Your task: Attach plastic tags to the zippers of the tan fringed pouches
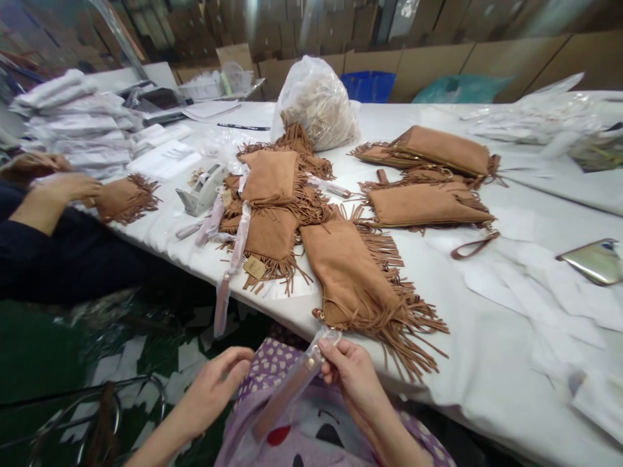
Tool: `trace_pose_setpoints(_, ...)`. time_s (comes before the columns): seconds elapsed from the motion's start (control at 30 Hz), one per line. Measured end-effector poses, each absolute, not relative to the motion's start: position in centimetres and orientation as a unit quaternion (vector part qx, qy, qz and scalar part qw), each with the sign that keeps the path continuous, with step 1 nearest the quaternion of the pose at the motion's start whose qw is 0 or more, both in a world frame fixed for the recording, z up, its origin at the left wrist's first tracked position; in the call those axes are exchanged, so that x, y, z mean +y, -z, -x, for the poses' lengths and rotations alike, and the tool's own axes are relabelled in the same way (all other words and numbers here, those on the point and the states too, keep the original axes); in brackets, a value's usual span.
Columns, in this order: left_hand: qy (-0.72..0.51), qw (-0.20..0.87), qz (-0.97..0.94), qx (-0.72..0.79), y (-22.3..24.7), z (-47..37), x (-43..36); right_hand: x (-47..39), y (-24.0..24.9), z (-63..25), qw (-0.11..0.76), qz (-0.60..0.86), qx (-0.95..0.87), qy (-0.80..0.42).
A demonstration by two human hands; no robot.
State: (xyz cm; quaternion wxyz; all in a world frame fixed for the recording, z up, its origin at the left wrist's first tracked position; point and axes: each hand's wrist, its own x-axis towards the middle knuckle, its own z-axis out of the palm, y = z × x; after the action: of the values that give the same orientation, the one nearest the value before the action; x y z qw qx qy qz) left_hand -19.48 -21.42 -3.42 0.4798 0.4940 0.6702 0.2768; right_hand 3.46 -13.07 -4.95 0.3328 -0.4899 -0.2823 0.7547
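Hands: right (353, 373) pinching bagged strap (287, 389), left (214, 389) loosely curled, empty. Near fringed pouch (350, 275) unstrapped; several pouches left on bench (487, 350).

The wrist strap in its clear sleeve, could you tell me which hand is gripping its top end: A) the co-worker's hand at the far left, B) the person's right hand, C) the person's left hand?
B: the right hand pinches the top of the sleeved wrist strap just below the fringed suede bag, while the left hand is beside it, apart.
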Motion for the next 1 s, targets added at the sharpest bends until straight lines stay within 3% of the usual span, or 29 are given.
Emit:
trace_pose_setpoints(0.17,-0.336,0.631,-0.460,0.527,3.0,11.1,-15.7,-13.3,5.2,-3.5,0.322,0.489,-0.302,-0.753)
trace_pose_setpoints(0.57,-0.369,0.700,-0.280,0.543,4.5,10.9,-15.7,-11.2,4.8,-3.7,0.280,0.545,-0.412,-0.674)
trace_pose_setpoints(1.0,-0.408,0.689,-0.251,0.544,5.5,10.3,-14.1,-12.3,5.5,-4.5,0.272,0.531,-0.424,-0.682)
